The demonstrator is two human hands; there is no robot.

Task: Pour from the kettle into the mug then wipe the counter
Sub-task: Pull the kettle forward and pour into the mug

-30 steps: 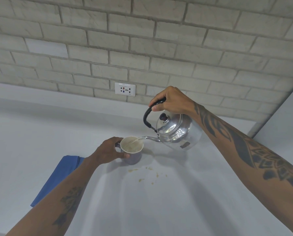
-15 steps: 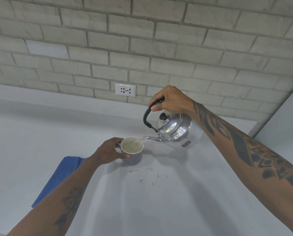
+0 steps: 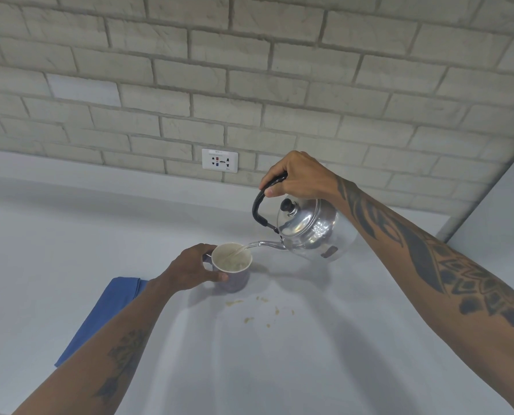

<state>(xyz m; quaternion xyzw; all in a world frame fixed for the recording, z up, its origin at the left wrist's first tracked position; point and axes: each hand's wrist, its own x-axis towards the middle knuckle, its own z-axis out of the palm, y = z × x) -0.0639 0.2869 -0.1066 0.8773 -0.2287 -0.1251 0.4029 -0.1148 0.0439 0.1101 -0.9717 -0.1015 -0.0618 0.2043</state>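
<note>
Blue cloth [image 3: 100, 319] lies far left on the table [image 3: 309, 369]; my left hand [image 3: 194, 269] grip is wrapped round the mug [image 3: 232, 269], my right hand [image 3: 300, 176] grip closed on the handle of the tilted kettle [image 3: 312, 232]. Pour step in hand, mug looks near full. Next: level the kettle, park it in the open room right, then cloth to the crumbs [image 3: 261, 310].

A purple ceramic mug [image 3: 233, 272] stands on the pale grey counter [image 3: 279, 369], held from its left side by the left hand [image 3: 194, 269]. To the mug's right, the right hand [image 3: 302, 178] holds a shiny steel kettle [image 3: 312, 229] above the counter, its spout over the mug's rim. A folded blue cloth [image 3: 100, 317] lies left of the mug. Small crumb-like spills [image 3: 261, 310] lie just in front of the mug. Behind, a white wall socket [image 3: 219, 160] sits on the brick wall [image 3: 249, 70].
</note>
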